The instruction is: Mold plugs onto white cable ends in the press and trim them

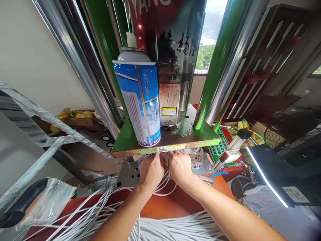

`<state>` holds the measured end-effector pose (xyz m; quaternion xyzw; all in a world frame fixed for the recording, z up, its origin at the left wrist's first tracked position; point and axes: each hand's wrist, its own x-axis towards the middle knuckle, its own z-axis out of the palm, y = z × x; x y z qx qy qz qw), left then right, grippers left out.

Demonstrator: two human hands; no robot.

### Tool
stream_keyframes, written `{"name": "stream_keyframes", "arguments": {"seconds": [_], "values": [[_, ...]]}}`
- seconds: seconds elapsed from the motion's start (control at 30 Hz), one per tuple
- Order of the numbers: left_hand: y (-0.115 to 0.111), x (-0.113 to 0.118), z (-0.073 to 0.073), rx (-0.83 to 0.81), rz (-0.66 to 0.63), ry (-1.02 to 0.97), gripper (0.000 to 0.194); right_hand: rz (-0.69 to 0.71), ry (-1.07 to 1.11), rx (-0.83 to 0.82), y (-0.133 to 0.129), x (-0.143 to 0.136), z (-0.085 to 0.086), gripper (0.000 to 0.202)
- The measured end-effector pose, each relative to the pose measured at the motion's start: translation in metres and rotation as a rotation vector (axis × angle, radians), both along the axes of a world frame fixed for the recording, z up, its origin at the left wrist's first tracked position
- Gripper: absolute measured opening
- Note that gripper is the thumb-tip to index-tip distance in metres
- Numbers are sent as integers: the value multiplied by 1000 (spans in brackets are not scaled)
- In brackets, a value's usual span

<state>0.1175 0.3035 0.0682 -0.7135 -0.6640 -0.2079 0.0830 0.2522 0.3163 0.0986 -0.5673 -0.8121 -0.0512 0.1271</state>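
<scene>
Side by side, my left hand and my right hand reach under the front edge of a green machine plate. Both have their fingers curled closed, with the fingertips hidden beneath the plate. Loops of white cable run out from between them, and both hands appear to grip the cable; its ends are out of sight. Below the hands lies a steel base plate with drilled holes. On the green plate, a blue spray can stands just above my left hand.
A large bundle of white cables covers the near part of the orange-red table. Steel columns rise beside the machine. A lamp and a green keypad panel are at right. A plastic-wrapped handle sticks in at left.
</scene>
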Motion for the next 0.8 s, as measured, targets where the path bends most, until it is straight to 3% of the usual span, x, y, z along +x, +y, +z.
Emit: {"name": "stream_keyframes", "arguments": {"seconds": [0.2, 0.4, 0.57, 0.8], "values": [[2, -9, -2, 26, -49, 0, 26, 61, 5, 14, 2, 5, 6, 28], [-2, -13, -10, 204, -102, -67, 28, 122, 74, 85, -10, 18, 6, 33], [-16, -8, -4, 366, -246, 16, 29, 269, 175, 97, -24, 28, 4, 52], [-22, 2, 1, 262, -319, 45, 38, 249, 98, 89, -21, 29, -9, 56]]}}
